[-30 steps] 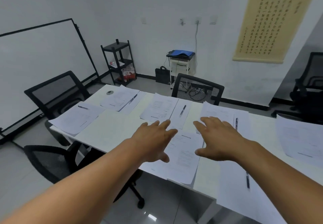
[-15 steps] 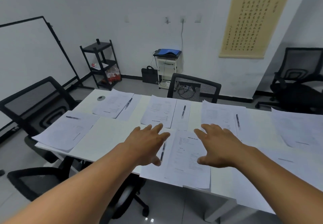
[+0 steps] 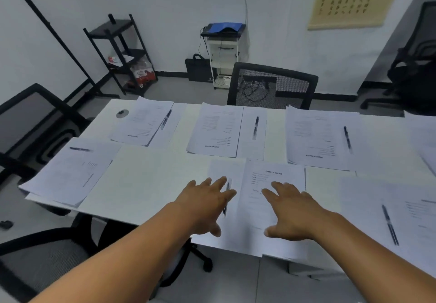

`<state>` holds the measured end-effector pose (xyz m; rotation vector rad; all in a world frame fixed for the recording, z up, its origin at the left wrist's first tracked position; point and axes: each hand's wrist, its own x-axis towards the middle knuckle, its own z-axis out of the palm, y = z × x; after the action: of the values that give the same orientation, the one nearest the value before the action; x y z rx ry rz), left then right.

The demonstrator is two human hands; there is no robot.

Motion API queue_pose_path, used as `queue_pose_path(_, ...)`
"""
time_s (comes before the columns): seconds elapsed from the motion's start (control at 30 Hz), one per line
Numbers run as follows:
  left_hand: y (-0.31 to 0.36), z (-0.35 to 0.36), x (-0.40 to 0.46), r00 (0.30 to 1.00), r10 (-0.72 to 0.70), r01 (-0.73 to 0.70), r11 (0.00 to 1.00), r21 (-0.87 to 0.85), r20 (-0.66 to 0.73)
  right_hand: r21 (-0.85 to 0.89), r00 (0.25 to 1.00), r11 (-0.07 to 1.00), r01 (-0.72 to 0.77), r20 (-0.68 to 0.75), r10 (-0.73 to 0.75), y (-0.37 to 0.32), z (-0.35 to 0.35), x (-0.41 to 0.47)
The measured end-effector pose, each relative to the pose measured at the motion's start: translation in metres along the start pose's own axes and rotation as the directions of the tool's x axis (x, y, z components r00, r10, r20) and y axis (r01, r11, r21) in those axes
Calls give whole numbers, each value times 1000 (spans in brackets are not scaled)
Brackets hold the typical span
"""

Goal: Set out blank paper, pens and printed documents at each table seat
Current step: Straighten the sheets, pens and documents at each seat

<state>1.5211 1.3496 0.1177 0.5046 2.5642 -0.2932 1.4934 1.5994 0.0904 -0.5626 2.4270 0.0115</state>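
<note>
- Two hands reach forward over the near edge of the desk [image 3: 151,184], palms down, fingers straight and spread, gripping nothing.
- Left hand [image 3: 207,204] is over a blank sheet [image 3: 219,170], covering part of the near pen [image 3: 226,198] that lies on it.
- Right hand [image 3: 292,213] is over the near printed document [image 3: 273,180], just beside that sheet; whether the fingers touch the paper cannot be told.
- To the right lies another set, a pen [image 3: 390,224] across its papers.
- Across the desk sit three more sets: a left document [image 3: 141,123] with its pen [image 3: 165,119], a middle document [image 3: 217,130] with a pen [image 3: 255,128] on a blank sheet beside it, and a right document [image 3: 313,137] with a pen [image 3: 348,138].
- At the left end, a further document [image 3: 70,172] lies with a pen [image 3: 80,149] near its far edge.
- Black mesh chair [image 3: 271,85] stands behind the far side; a black shelf rack [image 3: 120,52] stands by the wall.
</note>
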Motion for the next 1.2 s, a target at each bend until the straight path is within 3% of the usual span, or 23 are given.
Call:
queue_pose_path(0.3,-16,54,53,995,96,-94,995,-44,31,122,992,988,-95,96,83,-7,44,57)
queue_pose_path(0.67,-28,112,90,989,149,-150,988,29,11,99,987,985,-139,89,131,-13,88,98)
queue_pose_path(0.93,-22,120,98,982,175,-171,984,52,-77,104,990,986,-128,73,121,-3,99,98)
queue_pose_path(1.2,-22,123,100,982,179,-175,982,76,-59,107,991,988,-116,72,108,-2,101,94)
